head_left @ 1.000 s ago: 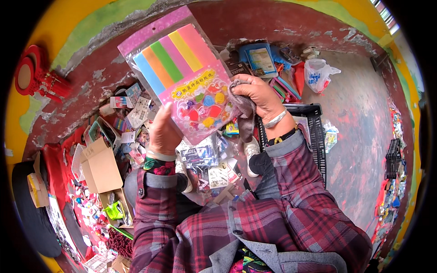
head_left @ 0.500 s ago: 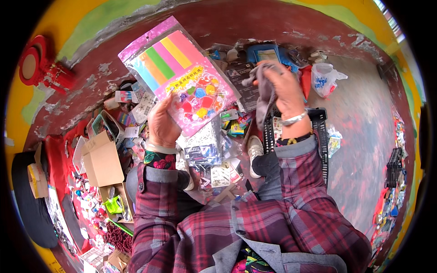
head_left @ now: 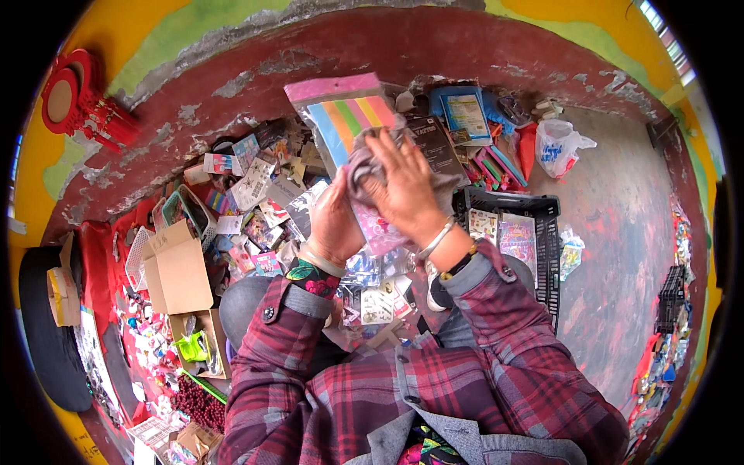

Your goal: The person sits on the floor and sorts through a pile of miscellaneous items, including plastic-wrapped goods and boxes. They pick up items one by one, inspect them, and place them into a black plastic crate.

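My left hand (head_left: 335,225) grips the lower left edge of a flat plastic packet (head_left: 325,124) with coloured strips and a pink header. The packet is held up in front of me, tilted. My right hand (head_left: 403,186) presses a crumpled grey-brown cloth (head_left: 363,167) against the packet's face, its fingers stretched over the cloth. Cloth and hand hide the middle and lower right of the packet; some pink still shows below. Right of my knees stands a black plastic crate (head_left: 549,256) with flat printed packets (head_left: 518,239) in it.
Loose cards and packets (head_left: 252,186) litter the floor ahead and left. An opened cardboard box (head_left: 178,267) stands at the left, by a white basket (head_left: 136,260). A white plastic bag (head_left: 559,147) lies at the far right. A peeling dark red wall (head_left: 333,46) closes the far side.
My right hand has brought the cloth left and down onto the packet. My left hand has moved right with the packet, which now sits lower and more to the right.
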`<state>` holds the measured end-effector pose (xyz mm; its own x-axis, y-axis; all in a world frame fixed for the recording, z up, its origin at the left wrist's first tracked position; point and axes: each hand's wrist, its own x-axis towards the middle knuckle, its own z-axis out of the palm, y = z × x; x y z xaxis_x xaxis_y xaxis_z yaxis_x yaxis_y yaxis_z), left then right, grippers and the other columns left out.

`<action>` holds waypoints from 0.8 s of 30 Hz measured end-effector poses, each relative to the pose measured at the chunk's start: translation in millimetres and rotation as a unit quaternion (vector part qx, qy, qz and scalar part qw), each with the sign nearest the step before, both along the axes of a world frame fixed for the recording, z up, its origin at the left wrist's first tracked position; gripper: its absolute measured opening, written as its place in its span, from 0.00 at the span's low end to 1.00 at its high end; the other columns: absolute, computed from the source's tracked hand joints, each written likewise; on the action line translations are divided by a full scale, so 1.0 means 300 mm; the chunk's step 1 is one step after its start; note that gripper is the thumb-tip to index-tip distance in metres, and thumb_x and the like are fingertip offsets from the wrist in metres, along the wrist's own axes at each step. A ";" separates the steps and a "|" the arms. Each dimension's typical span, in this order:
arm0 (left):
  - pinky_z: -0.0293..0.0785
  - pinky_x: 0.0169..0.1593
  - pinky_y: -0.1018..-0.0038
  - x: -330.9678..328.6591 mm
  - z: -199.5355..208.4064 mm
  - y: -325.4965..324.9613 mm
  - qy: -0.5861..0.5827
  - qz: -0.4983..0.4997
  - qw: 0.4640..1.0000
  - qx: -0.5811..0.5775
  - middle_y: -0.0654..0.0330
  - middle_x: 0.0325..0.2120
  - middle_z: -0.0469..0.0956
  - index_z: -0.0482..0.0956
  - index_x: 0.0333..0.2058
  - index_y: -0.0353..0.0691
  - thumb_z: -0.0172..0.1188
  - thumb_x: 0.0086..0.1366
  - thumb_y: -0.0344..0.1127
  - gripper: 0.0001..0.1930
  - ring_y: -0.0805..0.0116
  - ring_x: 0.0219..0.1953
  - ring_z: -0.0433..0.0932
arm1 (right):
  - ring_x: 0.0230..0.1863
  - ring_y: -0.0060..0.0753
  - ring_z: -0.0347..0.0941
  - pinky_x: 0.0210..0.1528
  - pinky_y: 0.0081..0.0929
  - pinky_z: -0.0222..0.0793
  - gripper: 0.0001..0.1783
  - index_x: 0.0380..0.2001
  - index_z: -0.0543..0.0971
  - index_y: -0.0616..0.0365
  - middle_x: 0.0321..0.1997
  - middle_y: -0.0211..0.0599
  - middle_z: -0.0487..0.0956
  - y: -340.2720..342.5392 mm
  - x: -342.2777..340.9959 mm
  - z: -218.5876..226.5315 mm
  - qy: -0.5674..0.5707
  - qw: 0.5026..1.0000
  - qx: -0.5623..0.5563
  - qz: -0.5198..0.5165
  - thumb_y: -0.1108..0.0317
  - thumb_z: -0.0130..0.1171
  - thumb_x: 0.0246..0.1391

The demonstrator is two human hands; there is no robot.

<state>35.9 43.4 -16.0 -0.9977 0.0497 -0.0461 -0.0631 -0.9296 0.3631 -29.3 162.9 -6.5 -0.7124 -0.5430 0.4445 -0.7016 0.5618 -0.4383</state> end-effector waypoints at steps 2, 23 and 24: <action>0.58 0.60 0.62 -0.003 0.017 -0.011 0.003 0.014 1.000 0.008 0.55 0.53 0.67 0.63 0.56 0.41 0.36 0.68 0.54 0.27 0.59 0.56 0.65 | 0.67 0.53 0.46 0.65 0.47 0.39 0.36 0.60 0.59 0.52 0.65 0.49 0.55 -0.021 0.045 -0.001 0.023 0.998 -0.012 0.055 0.43 0.46 0.54; 0.64 0.54 0.71 0.081 0.051 0.052 0.073 -0.180 0.939 -0.285 0.59 0.49 0.67 0.57 0.57 0.36 0.57 0.61 0.36 0.28 0.70 0.50 0.67 | 0.65 0.54 0.49 0.64 0.45 0.45 0.29 0.56 0.65 0.54 0.63 0.44 0.59 0.086 -0.009 0.172 0.107 0.984 -0.125 0.066 0.61 0.55 0.50; 0.64 0.54 0.71 0.079 0.056 0.048 0.063 -0.193 0.938 -0.281 0.58 0.48 0.67 0.59 0.55 0.35 0.55 0.60 0.28 0.25 0.69 0.50 0.67 | 0.64 0.54 0.52 0.63 0.44 0.47 0.27 0.55 0.67 0.55 0.61 0.45 0.62 0.094 -0.019 0.181 0.116 0.983 -0.132 0.062 0.61 0.54 0.51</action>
<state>59.7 57.9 0.9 -0.9098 0.4110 -0.0570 -0.2796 -0.5058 0.8161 -35.0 191.1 48.0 -0.5113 -0.4628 0.7241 -0.8555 0.3545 -0.3776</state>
